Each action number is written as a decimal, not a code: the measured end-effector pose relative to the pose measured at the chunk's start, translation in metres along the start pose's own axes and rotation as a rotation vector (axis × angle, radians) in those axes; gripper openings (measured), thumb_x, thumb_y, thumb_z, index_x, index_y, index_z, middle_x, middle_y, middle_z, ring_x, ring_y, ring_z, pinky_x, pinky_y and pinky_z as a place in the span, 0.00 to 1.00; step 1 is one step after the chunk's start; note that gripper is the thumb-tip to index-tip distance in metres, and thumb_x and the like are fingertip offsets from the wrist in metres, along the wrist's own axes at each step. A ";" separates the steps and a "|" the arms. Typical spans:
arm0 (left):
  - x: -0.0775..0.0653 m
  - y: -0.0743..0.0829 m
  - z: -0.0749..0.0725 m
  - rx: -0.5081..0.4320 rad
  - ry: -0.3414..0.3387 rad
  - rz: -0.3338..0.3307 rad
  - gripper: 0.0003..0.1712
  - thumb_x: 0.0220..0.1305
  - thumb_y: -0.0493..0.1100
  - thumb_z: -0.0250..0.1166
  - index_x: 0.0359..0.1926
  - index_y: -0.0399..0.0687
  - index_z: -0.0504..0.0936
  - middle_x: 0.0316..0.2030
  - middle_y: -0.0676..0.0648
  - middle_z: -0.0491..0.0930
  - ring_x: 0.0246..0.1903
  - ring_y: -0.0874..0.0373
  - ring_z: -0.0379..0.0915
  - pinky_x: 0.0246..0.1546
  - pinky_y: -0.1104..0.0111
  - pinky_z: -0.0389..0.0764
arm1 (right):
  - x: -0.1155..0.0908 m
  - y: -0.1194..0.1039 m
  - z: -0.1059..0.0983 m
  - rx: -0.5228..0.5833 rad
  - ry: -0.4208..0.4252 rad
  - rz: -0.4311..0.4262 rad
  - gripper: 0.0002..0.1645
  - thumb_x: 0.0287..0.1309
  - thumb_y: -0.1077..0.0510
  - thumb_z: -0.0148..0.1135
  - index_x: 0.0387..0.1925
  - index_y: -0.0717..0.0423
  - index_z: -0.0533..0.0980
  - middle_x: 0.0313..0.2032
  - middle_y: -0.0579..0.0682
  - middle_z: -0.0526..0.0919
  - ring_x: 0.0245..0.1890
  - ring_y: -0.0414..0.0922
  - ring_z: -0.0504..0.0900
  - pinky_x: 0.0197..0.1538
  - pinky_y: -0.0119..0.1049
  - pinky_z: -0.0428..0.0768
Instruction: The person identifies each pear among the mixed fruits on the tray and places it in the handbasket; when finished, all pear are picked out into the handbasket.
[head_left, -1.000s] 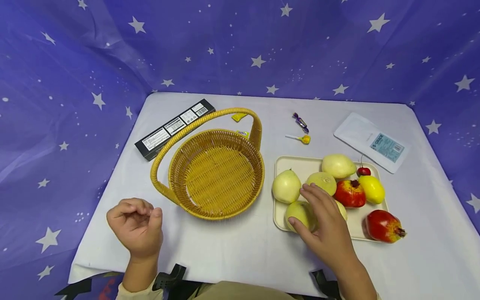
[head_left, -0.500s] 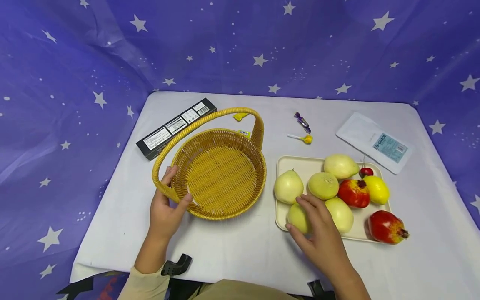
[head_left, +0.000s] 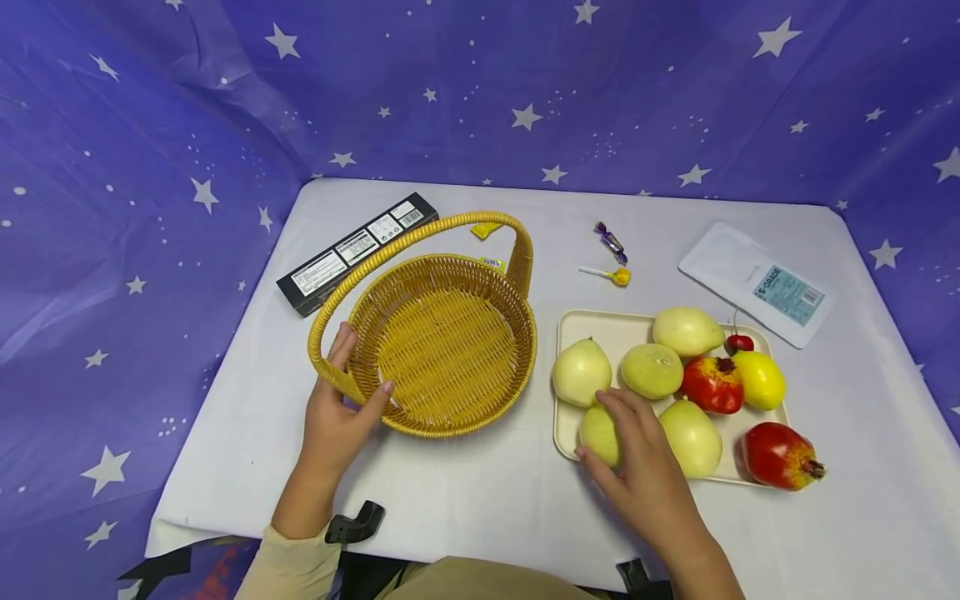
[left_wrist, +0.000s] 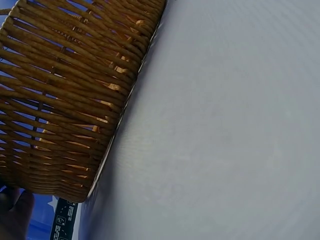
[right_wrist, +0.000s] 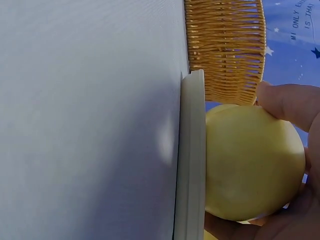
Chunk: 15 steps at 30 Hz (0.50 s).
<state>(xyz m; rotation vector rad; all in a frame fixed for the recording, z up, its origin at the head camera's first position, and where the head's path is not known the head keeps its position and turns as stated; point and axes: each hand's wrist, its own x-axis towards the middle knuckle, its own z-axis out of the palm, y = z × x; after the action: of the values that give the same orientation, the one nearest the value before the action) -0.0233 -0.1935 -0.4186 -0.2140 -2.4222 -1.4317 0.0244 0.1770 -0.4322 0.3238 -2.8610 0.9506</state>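
Observation:
My left hand [head_left: 333, 425] grips the left front side of the golden-brown wicker basket [head_left: 450, 432], thumb at the rim and fingers outside the wall by the foot of the handle [head_left: 337, 379]. The left wrist view shows the basket's woven wall [left_wrist: 65, 100] low on the cloth. My right hand [head_left: 648, 467] holds a round yellow-green fruit [head_left: 600, 435] at the near left of the cream tray [head_left: 622, 327]. In the right wrist view, thumb and fingers reach around this fruit [right_wrist: 252, 162], right at the tray's rim [right_wrist: 192, 150].
More fruit lies on the tray: a pale pear [head_left: 582, 372], a lemon [head_left: 759, 380], a cherry [head_left: 739, 343], two pomegranates [head_left: 712, 385] and others. Behind are a lollipop [head_left: 619, 277], a purple-wrapped candy [head_left: 612, 242], a white pouch [head_left: 757, 283] and a long black box [head_left: 356, 254].
My left hand has moved from beside the basket onto its left rim. The right hand has settled lower around the yellow-green fruit, and a neighbouring pale fruit has shifted slightly toward the front.

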 end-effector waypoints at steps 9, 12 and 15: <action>-0.002 0.000 -0.001 0.022 -0.017 -0.055 0.47 0.55 0.31 0.69 0.72 0.32 0.55 0.74 0.39 0.47 0.70 0.42 0.49 0.66 0.74 0.54 | 0.003 -0.004 -0.006 0.018 0.040 0.019 0.42 0.45 0.49 0.77 0.63 0.49 0.70 0.63 0.49 0.69 0.63 0.51 0.67 0.62 0.53 0.67; -0.001 -0.001 -0.001 0.017 -0.022 -0.058 0.48 0.55 0.32 0.69 0.72 0.33 0.54 0.74 0.41 0.47 0.71 0.44 0.47 0.67 0.73 0.53 | 0.007 -0.011 -0.016 0.061 0.097 0.009 0.42 0.43 0.51 0.78 0.61 0.49 0.71 0.61 0.48 0.71 0.62 0.50 0.69 0.64 0.45 0.66; -0.001 -0.001 -0.002 0.028 -0.024 -0.062 0.48 0.56 0.33 0.69 0.73 0.33 0.53 0.74 0.43 0.46 0.71 0.46 0.46 0.68 0.72 0.51 | 0.020 -0.023 -0.030 0.112 0.149 -0.072 0.42 0.40 0.53 0.79 0.60 0.51 0.72 0.60 0.48 0.72 0.60 0.48 0.70 0.65 0.34 0.64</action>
<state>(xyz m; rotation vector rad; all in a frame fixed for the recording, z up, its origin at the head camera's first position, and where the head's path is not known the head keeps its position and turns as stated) -0.0220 -0.1955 -0.4195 -0.1524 -2.4869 -1.4281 0.0113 0.1739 -0.3920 0.3477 -2.6506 1.0759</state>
